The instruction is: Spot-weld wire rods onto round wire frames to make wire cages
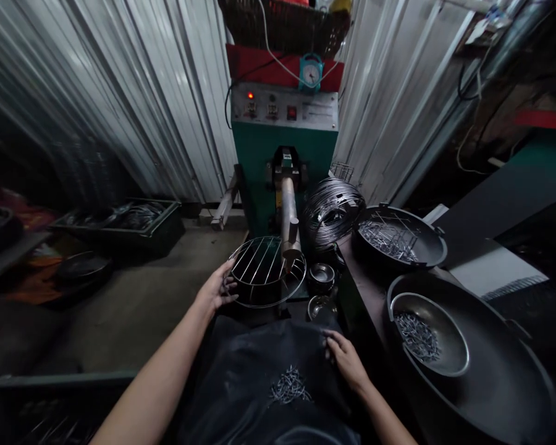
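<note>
My left hand grips the left rim of a round wire rack, fingers curled round its edge. The rack, two rings with parallel bars, lies tilted beneath the thick metal arm of a green machine; that arm hides part of it. My right hand hovers over or touches the right edge of the dark apron on my lap. Its thumb and fingers are pinched together, and what they hold is hidden. A small pile of short metal wire pieces lies on the apron.
To the right, a wide black pan holds a metal bowl of small wire pieces. Behind it sits another pan with wire parts. Coiled wire and small metal bowls stand beside the machine. A crate is at left.
</note>
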`<state>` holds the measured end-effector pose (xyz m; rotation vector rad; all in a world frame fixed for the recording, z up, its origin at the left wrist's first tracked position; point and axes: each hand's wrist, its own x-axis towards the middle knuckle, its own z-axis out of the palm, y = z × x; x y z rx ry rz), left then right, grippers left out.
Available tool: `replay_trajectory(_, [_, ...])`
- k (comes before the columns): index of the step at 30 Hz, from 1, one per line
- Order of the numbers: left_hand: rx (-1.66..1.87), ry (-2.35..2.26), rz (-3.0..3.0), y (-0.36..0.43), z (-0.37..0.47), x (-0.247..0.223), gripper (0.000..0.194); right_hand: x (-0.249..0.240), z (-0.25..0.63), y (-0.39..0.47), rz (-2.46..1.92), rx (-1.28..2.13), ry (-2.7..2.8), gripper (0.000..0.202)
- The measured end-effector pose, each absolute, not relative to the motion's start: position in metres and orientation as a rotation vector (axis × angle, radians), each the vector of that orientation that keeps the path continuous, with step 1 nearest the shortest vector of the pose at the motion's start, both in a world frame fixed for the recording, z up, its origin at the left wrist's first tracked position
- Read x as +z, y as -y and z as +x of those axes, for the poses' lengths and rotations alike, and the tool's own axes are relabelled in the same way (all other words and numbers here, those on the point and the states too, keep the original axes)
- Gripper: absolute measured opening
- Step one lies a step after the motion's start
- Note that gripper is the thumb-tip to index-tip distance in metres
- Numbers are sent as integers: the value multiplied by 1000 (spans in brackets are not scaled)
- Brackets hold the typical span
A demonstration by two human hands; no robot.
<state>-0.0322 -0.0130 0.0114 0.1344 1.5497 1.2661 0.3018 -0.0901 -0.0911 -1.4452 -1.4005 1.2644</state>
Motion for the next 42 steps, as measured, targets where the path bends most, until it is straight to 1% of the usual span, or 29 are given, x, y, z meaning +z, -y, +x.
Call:
replay_trajectory(3, [1182, -1525, 213, -1, -43, 8, 37, -63, 277, 71, -1243, 1441, 1257, 40])
replay_trajectory(7, [1384, -1482, 202, 7, -29, -5, 43, -25, 228, 49, -1044, 1400, 1266, 31])
replay_trajectory(10, [1519, -1451, 182, 22, -14, -12, 47, -13, 197, 38, -994, 1349, 1399, 24])
replay_trajectory(13, [1612, -1469, 218, 27, -6, -11, 49, -13, 186, 32, -1062, 1249, 1559, 18])
replay_trajectory(17, [1649, -1498, 234, 24, -3, -5, 53, -7, 192, 28, -1133, 1179, 1604, 17])
replay_trajectory(21, [1651, -1451, 191, 22, 1, -3, 54, 3, 196, 26, -1065, 1167, 1469, 20])
replay_trajectory(25, [1630, -1435, 158, 21, 8, -4, 55, -6, 198, 24, -1061, 1128, 1632, 15])
replay_trajectory(29, [1623, -1449, 182, 20, 12, -3, 55, -18, 200, 21, -1112, 1163, 1649, 14])
replay_trajectory(42, [1633, -1475, 220, 13, 14, 6, 53, -17, 202, 7, -1055, 1319, 1487, 14])
